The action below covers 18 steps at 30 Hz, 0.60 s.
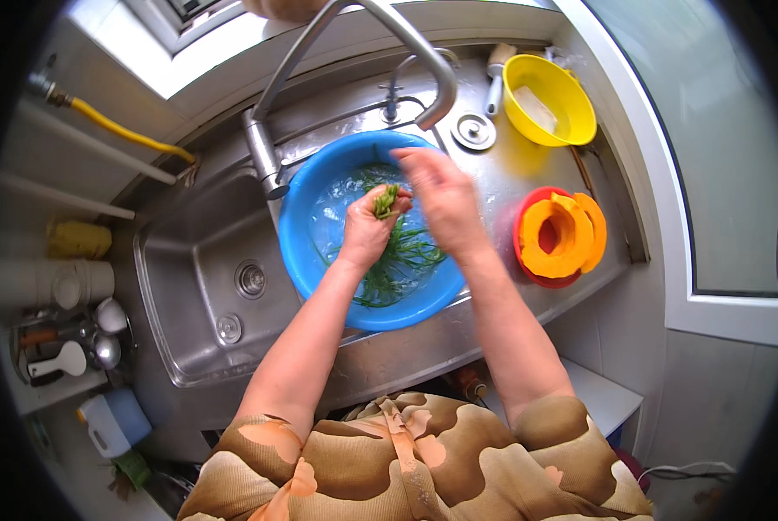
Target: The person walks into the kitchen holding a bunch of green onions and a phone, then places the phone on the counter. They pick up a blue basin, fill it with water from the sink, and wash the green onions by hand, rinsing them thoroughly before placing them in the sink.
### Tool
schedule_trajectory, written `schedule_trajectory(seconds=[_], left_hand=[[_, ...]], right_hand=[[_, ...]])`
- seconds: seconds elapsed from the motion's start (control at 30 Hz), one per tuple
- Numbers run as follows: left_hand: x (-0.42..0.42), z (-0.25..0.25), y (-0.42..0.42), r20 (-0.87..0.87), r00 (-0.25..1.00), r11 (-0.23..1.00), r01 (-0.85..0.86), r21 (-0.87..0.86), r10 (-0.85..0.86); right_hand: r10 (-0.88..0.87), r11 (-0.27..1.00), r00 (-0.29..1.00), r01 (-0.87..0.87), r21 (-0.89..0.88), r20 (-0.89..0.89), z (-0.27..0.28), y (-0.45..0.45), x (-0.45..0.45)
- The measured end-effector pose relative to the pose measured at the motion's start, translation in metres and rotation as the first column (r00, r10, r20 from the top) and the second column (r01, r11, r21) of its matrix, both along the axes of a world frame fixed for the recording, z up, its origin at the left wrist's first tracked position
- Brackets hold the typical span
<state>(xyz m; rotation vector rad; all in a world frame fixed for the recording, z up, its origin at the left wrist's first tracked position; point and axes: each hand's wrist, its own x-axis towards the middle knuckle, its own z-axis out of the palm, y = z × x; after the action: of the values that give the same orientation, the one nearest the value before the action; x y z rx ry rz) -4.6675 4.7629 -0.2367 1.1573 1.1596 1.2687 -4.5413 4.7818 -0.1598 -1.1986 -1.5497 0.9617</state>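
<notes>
A bundle of green leafy stalks (385, 203) is gripped in my left hand (368, 234), its cut ends pointing up. More long green leaves (395, 277) trail below into the water of a round blue plastic basin (297, 280). My right hand (442, 198) hovers over the basin's right side, blurred, with its fingers bent toward the left. Nothing shows in its grasp, though the blur hides how far apart the fingers are. Above the basin arches a metal faucet (437, 78), its spout end near my right hand.
Left of the basin lies a stainless steel sink bowl (187, 293) with a drain (251, 279). On the right stand a red bowl (522, 267) holding cut pumpkin (548, 241), a yellow basin (574, 104), a sink strainer (473, 130) and a brush (495, 84). Utensils (107, 352) crowd the left edge.
</notes>
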Motion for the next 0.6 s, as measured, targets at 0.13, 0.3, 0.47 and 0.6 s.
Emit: schedule_trajectory(seconds=[0.13,0.3,0.47,0.6], left_hand=[[0.002,0.024,0.016,0.068,0.997,0.997,0.039,0.064,-0.043],[-0.001,0.036,0.028,0.009,1.000,0.998,-0.006,0.069,0.006],[-0.008,0.051,0.030,0.056,0.989,0.985,-0.142,0.098,0.137],[-0.008,0.056,0.042,0.100,0.979,0.961,-0.193,0.198,0.176]], right_hand=[[-0.246,0.959,0.949,0.208,-0.194,-0.198,0.001,0.027,0.037],[0.003,0.957,0.823,-0.167,-0.237,-0.569,0.018,0.061,0.024],[0.234,0.972,0.922,-0.214,0.095,-0.308,0.080,0.031,-0.025],[0.167,0.977,0.980,-0.151,0.153,-0.104,0.103,0.028,-0.045]])
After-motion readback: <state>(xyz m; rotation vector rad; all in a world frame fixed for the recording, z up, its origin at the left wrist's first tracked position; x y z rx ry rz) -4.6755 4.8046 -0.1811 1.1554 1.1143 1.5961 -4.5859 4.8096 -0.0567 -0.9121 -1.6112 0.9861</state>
